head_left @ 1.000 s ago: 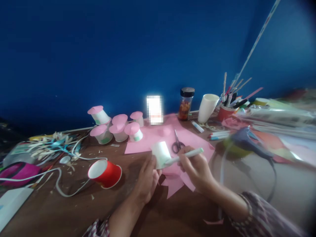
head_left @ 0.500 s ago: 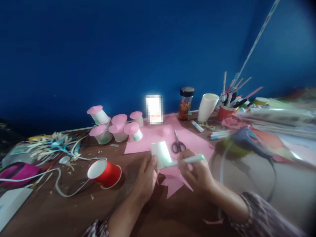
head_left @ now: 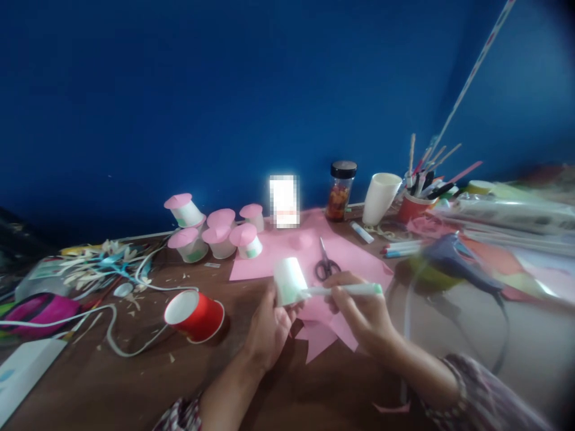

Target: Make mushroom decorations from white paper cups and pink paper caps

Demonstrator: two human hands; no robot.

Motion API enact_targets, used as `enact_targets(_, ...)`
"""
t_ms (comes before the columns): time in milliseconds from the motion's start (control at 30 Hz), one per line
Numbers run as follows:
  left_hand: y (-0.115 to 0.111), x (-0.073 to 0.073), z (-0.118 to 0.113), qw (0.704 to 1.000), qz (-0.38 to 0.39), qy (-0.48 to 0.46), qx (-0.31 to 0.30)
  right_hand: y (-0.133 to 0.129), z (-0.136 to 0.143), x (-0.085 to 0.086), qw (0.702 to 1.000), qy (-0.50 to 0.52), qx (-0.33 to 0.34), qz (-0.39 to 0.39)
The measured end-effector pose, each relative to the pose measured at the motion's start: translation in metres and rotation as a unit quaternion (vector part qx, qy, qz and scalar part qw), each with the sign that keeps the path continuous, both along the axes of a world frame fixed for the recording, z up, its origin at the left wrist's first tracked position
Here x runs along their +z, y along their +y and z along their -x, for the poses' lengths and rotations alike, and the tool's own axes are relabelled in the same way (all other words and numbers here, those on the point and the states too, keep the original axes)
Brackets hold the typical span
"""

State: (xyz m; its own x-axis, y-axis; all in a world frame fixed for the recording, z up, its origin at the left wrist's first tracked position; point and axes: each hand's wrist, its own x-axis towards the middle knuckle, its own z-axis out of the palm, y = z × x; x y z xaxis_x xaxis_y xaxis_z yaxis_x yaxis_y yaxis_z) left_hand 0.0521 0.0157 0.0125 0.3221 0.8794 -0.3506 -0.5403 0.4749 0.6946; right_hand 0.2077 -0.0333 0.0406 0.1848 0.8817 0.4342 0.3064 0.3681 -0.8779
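My left hand [head_left: 271,329] is closed around the lower part of a small white paper cup [head_left: 290,278], which has green colouring near its bottom. In my right hand [head_left: 362,314] is a white marker [head_left: 354,290] with a green end, its tip touching or very close to the cup's side. Black-handled scissors [head_left: 327,266] lie on a pink paper sheet [head_left: 265,260] just beyond my right hand. Pink paper scraps [head_left: 318,344] rest beneath both hands. To the left, a red paper cup [head_left: 197,316] lies tipped on the brown table.
Several small white cups with pink paper tops [head_left: 220,230] are grouped at the back left, one stacked. A lidded jar [head_left: 341,191], a tall white cup [head_left: 381,197] and a red pen holder [head_left: 414,206] stand along the wall. A glue gun [head_left: 462,263] and a white cable [head_left: 110,335] flank the work area.
My left hand has turned the white cup, so it now shows a rounder side with green near the bottom. The marker has stayed at the cup. The view has shifted slightly.
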Motion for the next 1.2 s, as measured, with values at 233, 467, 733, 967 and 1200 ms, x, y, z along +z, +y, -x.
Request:
enact_targets(233, -0.001, -0.002, 0.000, 0.999, 0.003, -0.016, -0.037, 0.000, 0.002, -0.005, 0.998, -0.054, 0.001, -0.030)
enact_targets(467, -0.002, -0.002, 0.002, 0.999, -0.007, -0.025, -0.042, 0.003, 0.002, -0.012, 0.999, -0.048, -0.019, 0.017)
enact_targets(733, -0.003, -0.007, 0.002, 0.998, -0.041, -0.033, -0.042, 0.003, 0.003, -0.013, 0.999, -0.033, -0.003, 0.034)
enact_targets(967, -0.004, -0.013, 0.005, 0.996, -0.057, -0.020, -0.060, 0.003, 0.004, -0.012, 0.998, -0.055, -0.004, 0.006)
enact_targets(1200, -0.004, -0.015, 0.005, 0.996, -0.071, -0.028, -0.042, 0.003, 0.004, -0.014, 0.998, -0.031, -0.038, 0.042)
